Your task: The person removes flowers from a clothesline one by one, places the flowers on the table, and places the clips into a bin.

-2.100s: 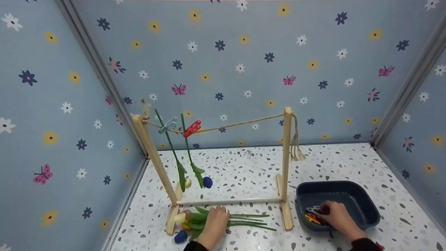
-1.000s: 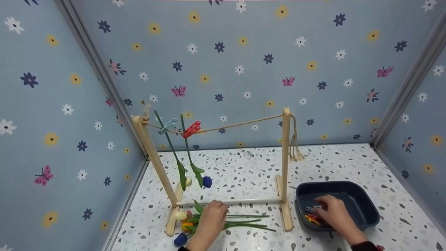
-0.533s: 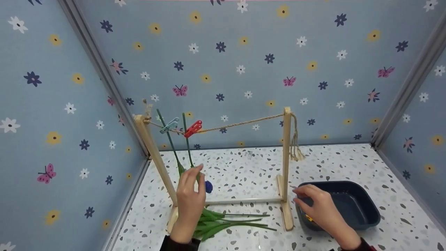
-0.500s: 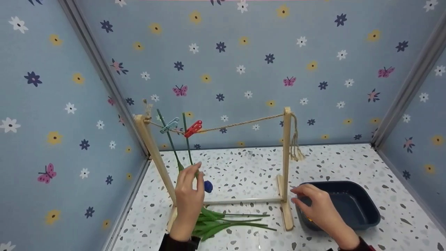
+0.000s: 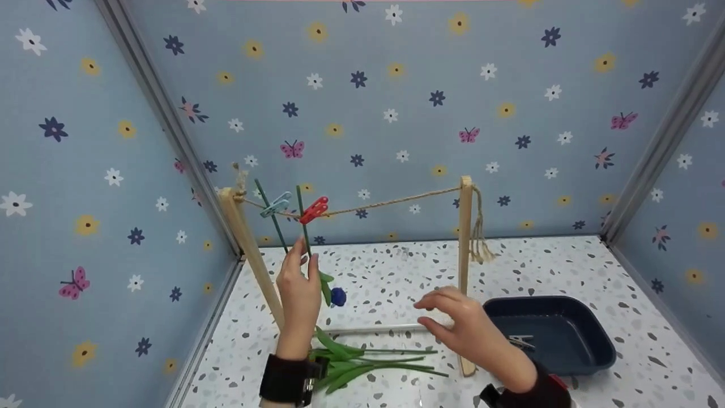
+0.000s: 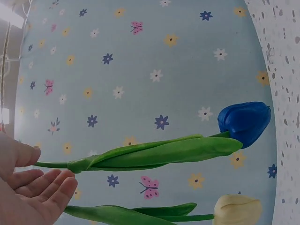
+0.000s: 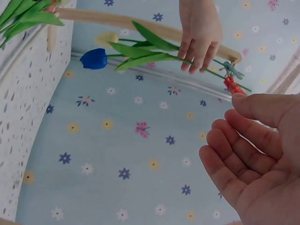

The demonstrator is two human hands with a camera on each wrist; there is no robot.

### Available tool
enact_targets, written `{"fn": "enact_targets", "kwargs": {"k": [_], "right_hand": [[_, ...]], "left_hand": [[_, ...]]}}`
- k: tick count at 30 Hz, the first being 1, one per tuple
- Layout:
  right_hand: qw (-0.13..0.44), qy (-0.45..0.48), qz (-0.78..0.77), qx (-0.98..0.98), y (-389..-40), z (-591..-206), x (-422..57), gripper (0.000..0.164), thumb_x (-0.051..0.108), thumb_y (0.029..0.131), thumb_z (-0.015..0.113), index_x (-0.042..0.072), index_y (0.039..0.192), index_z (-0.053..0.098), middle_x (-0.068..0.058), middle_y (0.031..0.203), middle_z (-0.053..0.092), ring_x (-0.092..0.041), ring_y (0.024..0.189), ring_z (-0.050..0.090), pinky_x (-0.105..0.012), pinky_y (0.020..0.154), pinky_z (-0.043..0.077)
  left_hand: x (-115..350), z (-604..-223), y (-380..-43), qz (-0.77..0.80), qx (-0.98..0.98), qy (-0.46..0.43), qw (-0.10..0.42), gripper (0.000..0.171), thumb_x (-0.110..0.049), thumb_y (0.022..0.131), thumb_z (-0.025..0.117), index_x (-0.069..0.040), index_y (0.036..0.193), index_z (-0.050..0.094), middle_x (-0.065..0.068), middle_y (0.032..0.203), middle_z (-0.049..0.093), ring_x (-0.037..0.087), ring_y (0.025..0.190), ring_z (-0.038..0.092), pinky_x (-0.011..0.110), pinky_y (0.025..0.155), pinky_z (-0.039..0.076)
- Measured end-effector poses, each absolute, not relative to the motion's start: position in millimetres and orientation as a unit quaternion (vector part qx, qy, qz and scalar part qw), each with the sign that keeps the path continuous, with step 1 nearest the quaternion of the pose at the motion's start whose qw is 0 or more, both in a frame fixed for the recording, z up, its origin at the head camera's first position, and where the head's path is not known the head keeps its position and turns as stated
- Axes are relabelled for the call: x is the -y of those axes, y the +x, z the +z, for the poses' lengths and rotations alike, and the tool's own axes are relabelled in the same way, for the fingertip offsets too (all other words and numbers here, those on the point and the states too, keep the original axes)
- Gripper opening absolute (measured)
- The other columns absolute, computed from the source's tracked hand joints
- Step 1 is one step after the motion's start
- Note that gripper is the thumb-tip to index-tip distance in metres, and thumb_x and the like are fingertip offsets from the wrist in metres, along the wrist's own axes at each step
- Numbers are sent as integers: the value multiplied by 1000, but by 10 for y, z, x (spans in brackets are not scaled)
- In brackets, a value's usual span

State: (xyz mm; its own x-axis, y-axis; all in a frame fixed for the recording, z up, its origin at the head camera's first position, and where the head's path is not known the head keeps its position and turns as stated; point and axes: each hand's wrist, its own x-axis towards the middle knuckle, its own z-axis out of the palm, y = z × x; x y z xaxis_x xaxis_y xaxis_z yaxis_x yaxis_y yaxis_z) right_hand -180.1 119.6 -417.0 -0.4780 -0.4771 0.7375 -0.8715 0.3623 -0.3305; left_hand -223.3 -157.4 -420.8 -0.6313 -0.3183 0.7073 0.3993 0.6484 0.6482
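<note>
A blue tulip [image 5: 338,296] and a cream tulip [image 6: 238,209] hang heads down from a rope [image 5: 396,200]. A red clothespin [image 5: 314,209] clips the blue tulip's stem, and a light blue clothespin [image 5: 276,204] clips the other. My left hand [image 5: 299,292] is at the blue tulip's stem, which passes between the spread thumb and fingers; the cream tulip's head is behind this hand in the head view. Before the right post, my right hand [image 5: 470,326] is raised with nothing in it, thumb apart from loosely bent fingers.
The rope spans two wooden posts [image 5: 465,249] joined by a low bar [image 5: 374,328]. Several more tulips [image 5: 345,362] lie in front, their heads hidden by my left arm. A dark basin [image 5: 592,323] at right holds clothespins [image 5: 521,341]. Patterned walls surround the speckled table.
My left hand has left the tulips on the table and risen to the hanging blue tulip's stem. My right hand has come out of the basin and moved left, in front of the post.
</note>
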Motion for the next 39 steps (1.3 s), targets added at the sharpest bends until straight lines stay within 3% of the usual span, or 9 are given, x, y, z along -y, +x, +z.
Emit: {"fn": "enact_targets", "kwargs": {"k": [5,13,25,28,33,35,39], "right_hand": [[256,456,372,767,-1838,-3974,-954,23,9,78,68,16,99,63,1,93,60,-8,81,57,-18,69,47],[265,472,382,749,-2020,-3581,-675,18,15,81,65,14,99,64,1,94,62,-9,84,58,-20,73,48],[328,465,337,750,-2416,-3090,-234,22,16,82,64,9,103,63,-3,103,60,-13,97,56,-23,80,47],[305,446,331,774,-2480,-3022,-147,29,19,83,63,9,109,61,-4,107,60,-13,97,56,-22,78,48],[237,421,299,823,-2549,-2910,-25,46,29,84,61,9,124,52,-6,117,56,-17,107,53,-28,87,45],[215,418,285,836,-2565,-2869,10,48,32,85,59,8,126,50,-6,118,57,-17,107,53,-30,89,44],[180,427,270,844,-2595,-2808,60,43,31,86,58,8,121,55,-6,109,62,-14,95,58,-27,80,48]], "left_hand": [[1564,-4223,-2304,-416,798,-24,435,29,-7,85,58,1,113,58,13,101,63,22,94,59,34,76,50],[1562,-4256,-2305,-430,795,-14,428,18,-12,85,59,-8,102,63,4,84,67,16,75,63,32,62,50],[1585,-4295,-2310,-417,800,-31,431,13,-8,86,58,-7,97,63,4,79,67,13,68,63,29,57,50],[1589,-4296,-2304,-416,799,-30,432,13,-8,86,58,-7,97,63,3,78,67,13,67,63,28,56,50],[1594,-4301,-2300,-420,798,-26,431,14,-9,86,57,-7,99,63,4,80,67,12,68,63,29,57,50],[1592,-4303,-2299,-420,800,-26,428,15,-9,86,57,-7,99,63,3,80,67,12,68,63,29,58,50],[1588,-4302,-2291,-418,804,-23,422,15,-10,86,57,-9,100,63,2,81,67,12,69,63,29,59,51]]}}
